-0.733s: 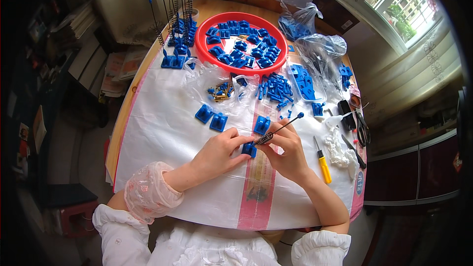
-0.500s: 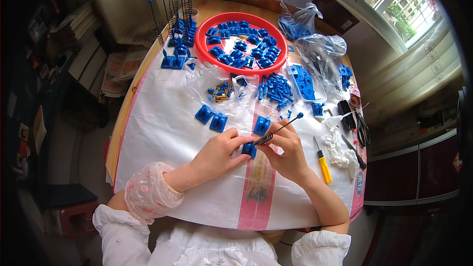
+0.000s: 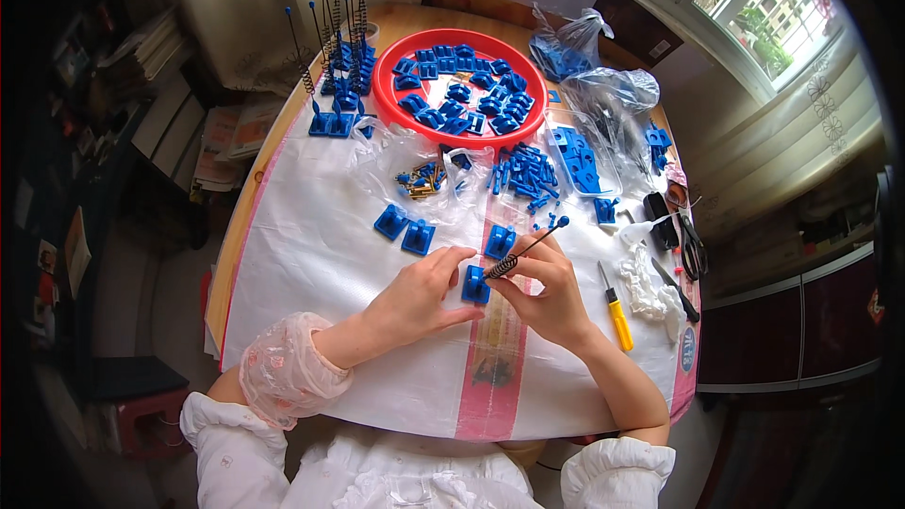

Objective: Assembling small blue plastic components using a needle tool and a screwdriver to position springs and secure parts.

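Observation:
My right hand pinches a black spring rod with a blue ball at its tip, coiled near its lower end. That end meets a small blue plastic base standing on the white sheet. Just left of this base is my left hand, its thumb and fingers apart with nothing between them. Beyond my hands lie more blue bases: one close behind the coil, and a pair to the left.
A red round tray holds many blue parts. Finished-looking rods on bases stand far left. Blue pins and brass-coloured pieces lie on plastic bags. At right are a yellow screwdriver, scissors and a knife.
My left fingers have let go of the blue base and spread apart from it. The base now faces up more, and the rod's tip has shifted slightly left.

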A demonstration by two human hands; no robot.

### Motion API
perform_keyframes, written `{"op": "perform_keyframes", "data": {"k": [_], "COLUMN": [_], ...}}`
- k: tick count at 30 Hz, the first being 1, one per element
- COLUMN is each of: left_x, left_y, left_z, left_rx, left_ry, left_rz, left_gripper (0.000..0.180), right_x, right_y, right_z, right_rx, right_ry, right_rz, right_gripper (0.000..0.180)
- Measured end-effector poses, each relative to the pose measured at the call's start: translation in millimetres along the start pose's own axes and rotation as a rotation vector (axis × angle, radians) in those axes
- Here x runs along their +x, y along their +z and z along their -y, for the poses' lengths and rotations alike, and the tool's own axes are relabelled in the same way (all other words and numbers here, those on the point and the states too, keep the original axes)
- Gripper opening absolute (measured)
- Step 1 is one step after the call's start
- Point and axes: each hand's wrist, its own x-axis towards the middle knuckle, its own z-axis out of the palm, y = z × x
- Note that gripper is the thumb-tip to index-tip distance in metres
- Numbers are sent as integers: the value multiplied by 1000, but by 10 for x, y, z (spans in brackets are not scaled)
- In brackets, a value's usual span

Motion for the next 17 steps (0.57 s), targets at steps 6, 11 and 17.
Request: {"op": "perform_keyframes", "data": {"k": [6, 11, 17], "left_x": [-10, -16, -56], "left_y": [6, -7, 22], "left_z": [21, 1, 100], "left_rx": [-4, -6, 27], "left_ry": [-1, -11, -35], "left_rz": [1, 10, 18], "left_gripper": [74, 77, 94], "right_x": [24, 38, 76], "right_y": [-66, -240, -541], "right_z": [5, -39, -94], "right_rx": [14, 95, 6], "right_ry": [20, 91, 244], "right_rz": [59, 102, 145], "right_gripper": [17, 22, 23]}}
